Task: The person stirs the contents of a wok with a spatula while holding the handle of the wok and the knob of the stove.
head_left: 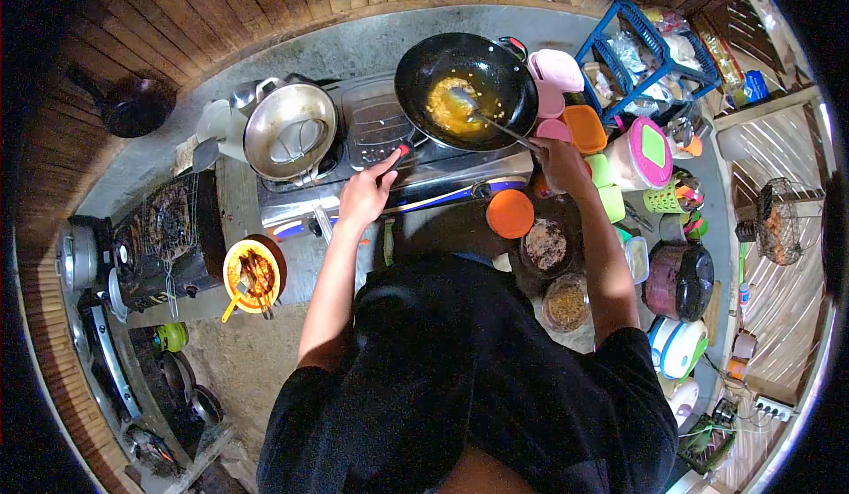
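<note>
A black wok (416,83) sits on the right side of the gas stove (424,182), with oil and pale chopped bits (451,109) inside. My right hand (559,165) is closed round the handle of a metal spatula (504,130), whose blade rests in the oil. At the wok's lower left, my left hand (370,189) has its fingers on the wok's red-tipped handle (403,151). A silver pan (265,145) with a wire strainer (303,140) in it stands on the left burner.
An orange bowl (232,260) of red sauce is at the left, near a charcoal grill (171,220). Orange lid (510,214), bowls (566,302), a pink-lidded tub (652,153) and a dark pot (676,282) stand at the right, below a blue rack (650,91).
</note>
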`<action>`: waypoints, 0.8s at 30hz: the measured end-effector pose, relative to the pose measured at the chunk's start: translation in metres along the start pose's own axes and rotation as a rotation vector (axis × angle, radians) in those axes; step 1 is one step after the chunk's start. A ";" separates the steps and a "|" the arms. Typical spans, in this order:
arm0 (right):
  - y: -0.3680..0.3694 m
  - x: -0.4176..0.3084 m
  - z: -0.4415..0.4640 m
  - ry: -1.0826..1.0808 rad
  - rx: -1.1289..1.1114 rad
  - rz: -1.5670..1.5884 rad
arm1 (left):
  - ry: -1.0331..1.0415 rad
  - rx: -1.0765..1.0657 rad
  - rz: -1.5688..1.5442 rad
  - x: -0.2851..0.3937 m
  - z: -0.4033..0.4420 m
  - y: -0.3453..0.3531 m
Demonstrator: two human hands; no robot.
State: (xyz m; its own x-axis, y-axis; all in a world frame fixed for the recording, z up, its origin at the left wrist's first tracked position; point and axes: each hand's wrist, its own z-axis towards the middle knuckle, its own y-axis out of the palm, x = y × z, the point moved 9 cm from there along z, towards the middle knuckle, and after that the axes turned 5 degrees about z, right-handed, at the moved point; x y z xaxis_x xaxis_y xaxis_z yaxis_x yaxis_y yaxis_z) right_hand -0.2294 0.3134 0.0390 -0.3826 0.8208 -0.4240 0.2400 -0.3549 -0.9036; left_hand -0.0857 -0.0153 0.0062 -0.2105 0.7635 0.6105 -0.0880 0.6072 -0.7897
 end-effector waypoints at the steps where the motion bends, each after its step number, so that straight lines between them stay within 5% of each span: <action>1: 0.001 0.000 0.001 -0.001 0.001 0.000 | -0.005 -0.007 -0.001 -0.003 0.001 0.002; 6: 0.003 -0.009 0.005 -0.138 0.002 0.129 | 0.000 -0.009 -0.001 -0.004 0.002 0.004; 10: -0.007 -0.003 0.010 -0.017 0.014 0.112 | -0.005 -0.012 -0.010 -0.004 0.001 0.003; 12: -0.026 0.000 0.011 -0.057 0.209 0.029 | 0.008 0.003 -0.015 -0.004 0.001 0.004; 19: -0.031 0.031 0.024 0.032 0.287 -0.304 | -0.004 -0.013 0.001 -0.007 0.003 0.006; 24: -0.017 0.021 0.033 -0.169 0.333 -0.345 | 0.044 0.029 -0.040 -0.005 0.002 0.005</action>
State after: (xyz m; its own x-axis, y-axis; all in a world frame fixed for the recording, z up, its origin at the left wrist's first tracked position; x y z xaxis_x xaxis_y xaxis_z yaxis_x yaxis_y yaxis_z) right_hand -0.2709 0.3222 0.0433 -0.5352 0.8412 -0.0768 -0.2127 -0.2222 -0.9515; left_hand -0.0874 -0.0168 -0.0007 -0.1632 0.7481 0.6432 -0.1237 0.6312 -0.7657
